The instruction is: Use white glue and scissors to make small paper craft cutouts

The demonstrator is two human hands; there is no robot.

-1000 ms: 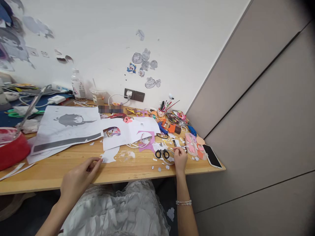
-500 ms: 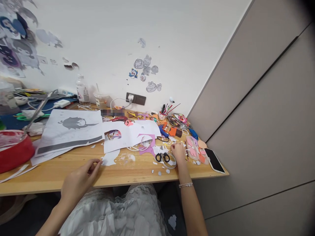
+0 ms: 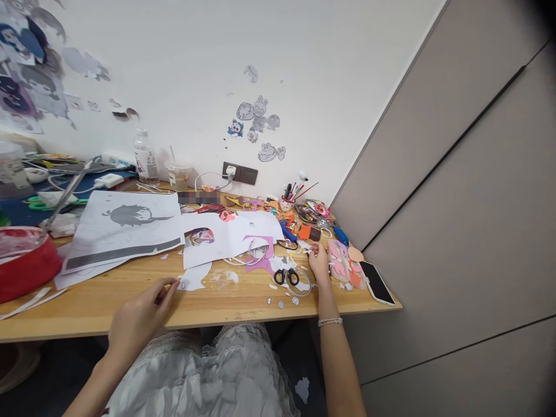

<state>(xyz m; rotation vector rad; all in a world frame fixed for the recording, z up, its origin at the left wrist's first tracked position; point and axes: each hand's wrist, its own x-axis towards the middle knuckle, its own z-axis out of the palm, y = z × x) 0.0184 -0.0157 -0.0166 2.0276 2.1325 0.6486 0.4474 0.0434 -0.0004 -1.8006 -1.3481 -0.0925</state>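
My left hand (image 3: 141,310) rests low over the front of the wooden table. Its thumb and forefinger are pinched at the left edge of a white paper cutout (image 3: 197,277), which lies on the wood. Farther right, my right hand (image 3: 319,263) reaches in among paper scraps with its fingers bent together. Its fingertips are beside a small white paper scrap (image 3: 304,245); whatever they hold is too small to tell. Left of that wrist lie black-handled scissors (image 3: 286,277) and a roll of clear tape (image 3: 307,284).
A printed sheet (image 3: 130,223) and a cut white sheet (image 3: 230,237) cover the table's middle left. A red container (image 3: 28,266) stands at far left. Pink cutouts (image 3: 339,269), a phone (image 3: 377,282) and a pen cup (image 3: 287,203) are to the right.
My right hand has shifted slightly right and farther from me, off the spot by the scissors. My left hand stays at the white paper cutout.
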